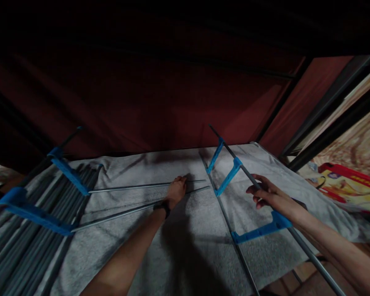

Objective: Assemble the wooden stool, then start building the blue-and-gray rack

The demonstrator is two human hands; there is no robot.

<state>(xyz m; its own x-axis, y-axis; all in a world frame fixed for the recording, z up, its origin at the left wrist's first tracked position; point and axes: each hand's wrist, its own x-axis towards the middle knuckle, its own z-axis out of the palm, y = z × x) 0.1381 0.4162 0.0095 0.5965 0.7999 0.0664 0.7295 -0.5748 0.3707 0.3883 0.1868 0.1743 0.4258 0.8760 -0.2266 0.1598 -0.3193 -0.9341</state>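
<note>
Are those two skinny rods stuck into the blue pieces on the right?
Out. The skinny rods end bare, just short of the blue pieces on the right, with gray blanket showing between.

Single head-worn view, facing forward and down, close above grey cloth (203,218), toward red backdrop (179,102)

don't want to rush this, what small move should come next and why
Probably use the right grip to ease the upper pole and its blue brackets slightly toward the two thin rods. The rods' free ends appear to stop short of the brackets, the left grip is at the far rod, and the right one is at the pole.
</note>
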